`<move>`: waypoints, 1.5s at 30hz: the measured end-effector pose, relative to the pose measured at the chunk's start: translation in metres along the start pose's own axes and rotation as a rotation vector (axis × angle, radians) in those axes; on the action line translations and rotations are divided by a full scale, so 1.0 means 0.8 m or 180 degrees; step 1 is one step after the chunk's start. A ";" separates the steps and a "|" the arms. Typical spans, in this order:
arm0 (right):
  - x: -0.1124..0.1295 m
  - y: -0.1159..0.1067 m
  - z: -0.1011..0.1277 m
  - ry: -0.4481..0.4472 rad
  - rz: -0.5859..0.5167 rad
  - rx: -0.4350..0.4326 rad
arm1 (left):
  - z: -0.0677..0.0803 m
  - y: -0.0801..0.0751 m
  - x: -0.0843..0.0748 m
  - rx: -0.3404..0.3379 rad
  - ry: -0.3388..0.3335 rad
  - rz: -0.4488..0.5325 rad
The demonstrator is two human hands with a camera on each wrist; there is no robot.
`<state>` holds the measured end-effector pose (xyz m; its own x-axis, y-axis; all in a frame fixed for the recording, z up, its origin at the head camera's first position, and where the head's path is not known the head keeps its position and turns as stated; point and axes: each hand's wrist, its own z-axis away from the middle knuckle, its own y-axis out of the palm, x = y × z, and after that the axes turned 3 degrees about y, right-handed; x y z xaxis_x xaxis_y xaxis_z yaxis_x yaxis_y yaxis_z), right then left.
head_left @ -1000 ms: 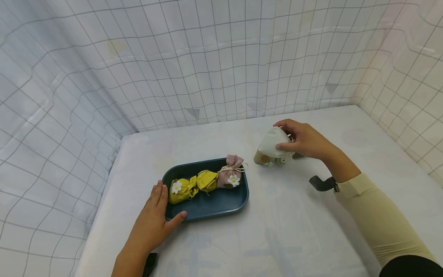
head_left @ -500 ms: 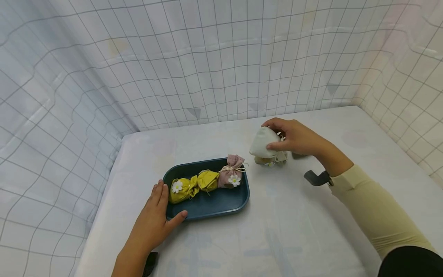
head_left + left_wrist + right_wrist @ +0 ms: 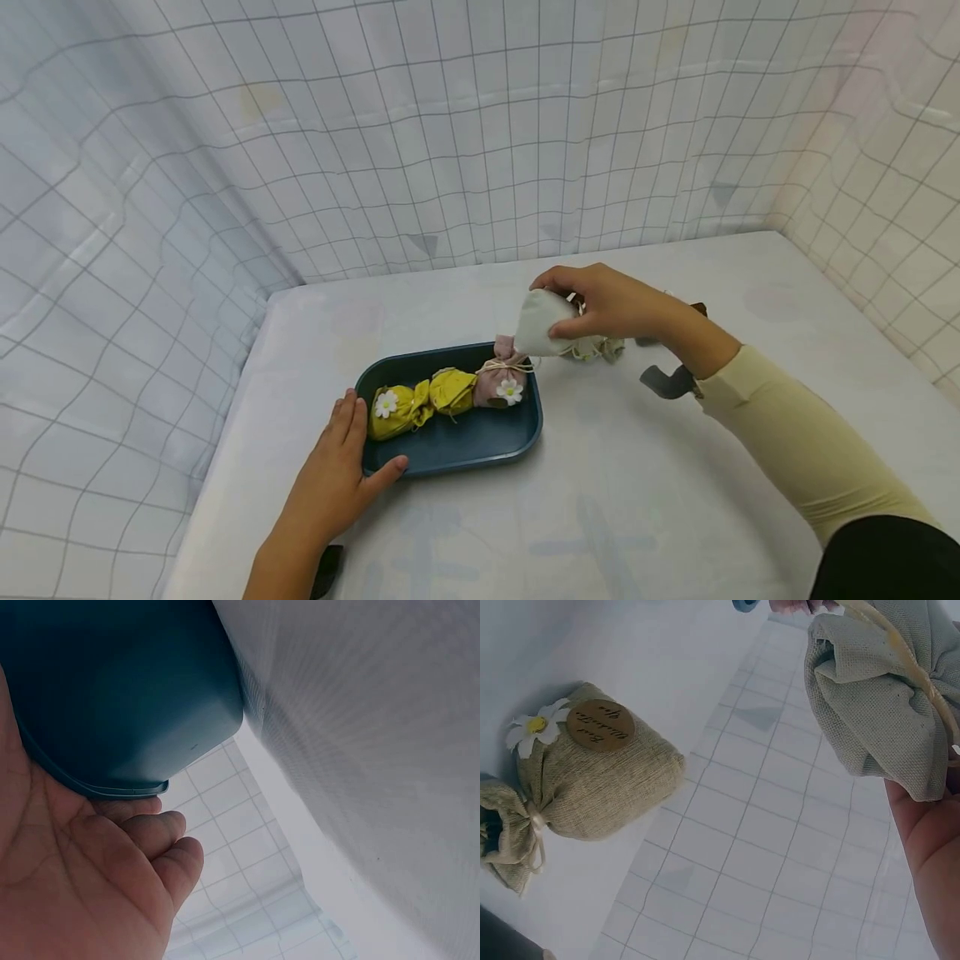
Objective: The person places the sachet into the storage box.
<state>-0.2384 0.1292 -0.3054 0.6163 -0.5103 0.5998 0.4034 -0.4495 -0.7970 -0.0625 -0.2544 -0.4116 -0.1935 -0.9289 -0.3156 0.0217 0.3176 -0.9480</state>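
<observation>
My right hand grips a white drawstring sachet by its tied end, just beyond the tray's right end; its gathered cloth neck and cord show in the right wrist view. Below it, partly covered, a beige burlap sachet with a daisy and a round label lies on the table. My left hand rests against the left end of a dark teal tray, fingers straight along the side, thumb at the near rim. Inside the tray are two yellow sachets and a pink sachet with a daisy, in a row.
A white cloth covers the table. White checked curtains hang behind it and at both sides. A small dark object lies behind my right wrist, partly hidden.
My right hand has carried the white sachet left, from over the beige sachet toward the tray's right end. The left hand and the tray have stayed in place.
</observation>
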 end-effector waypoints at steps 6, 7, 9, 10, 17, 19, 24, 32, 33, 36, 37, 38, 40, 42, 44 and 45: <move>0.020 0.009 -0.016 -0.0087 0.0087 0.0334 | 0.000 0.000 0.000 0.0005 -0.0024 0.0002; 0.022 0.011 -0.018 -0.0116 0.0100 0.0393 | 0.001 0.000 0.000 0.0011 -0.0026 0.0007; 0.027 0.015 -0.023 -0.0165 0.0136 0.0501 | 0.001 0.000 0.000 0.0003 -0.0016 0.0003; 0.029 0.017 -0.026 -0.0196 0.0162 0.0551 | 0.001 -0.001 0.000 -0.0002 -0.0007 0.0000; 0.048 0.029 -0.038 -0.0352 0.0254 0.0875 | 0.000 -0.002 -0.001 0.0019 -0.0016 0.0007; 0.051 0.034 -0.040 -0.0367 0.0305 0.0962 | 0.000 -0.002 -0.001 0.0014 -0.0013 -0.0005; 0.058 0.047 -0.043 -0.0438 0.0437 0.1166 | 0.001 -0.004 -0.003 0.0029 -0.0023 -0.0007; 0.067 0.064 -0.046 -0.0496 0.0822 0.1454 | 0.000 0.000 0.000 0.0020 -0.0037 0.0015; 0.068 0.066 -0.047 -0.0496 0.0866 0.1479 | 0.000 0.000 0.000 0.0026 -0.0040 0.0024; 0.071 0.070 -0.049 -0.0530 0.0977 0.1536 | 0.000 0.000 0.001 -0.0004 -0.0019 0.0005; 0.072 0.072 -0.049 -0.0544 0.0990 0.1554 | -0.001 0.000 0.001 0.0000 -0.0024 0.0003; 0.074 0.074 -0.050 -0.0544 0.0998 0.1574 | 0.000 0.000 0.001 -0.0010 -0.0018 0.0004; 0.075 0.078 -0.052 -0.0537 0.0998 0.1617 | 0.000 -0.001 0.001 -0.0017 -0.0013 -0.0005; 0.075 0.083 -0.053 -0.0494 0.0986 0.1660 | 0.000 -0.002 0.001 -0.0017 -0.0010 -0.0008; 0.075 0.088 -0.053 -0.0433 0.0994 0.1681 | 0.000 -0.002 0.000 -0.0013 -0.0006 -0.0004; 0.074 0.090 -0.053 -0.0429 0.0992 0.1690 | 0.000 -0.002 0.000 -0.0008 -0.0007 -0.0013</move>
<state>-0.2012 0.0353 -0.3243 0.8249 -0.4463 0.3469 0.4505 0.1483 -0.8804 -0.0625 -0.2551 -0.4098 -0.1915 -0.9307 -0.3118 0.0183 0.3142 -0.9492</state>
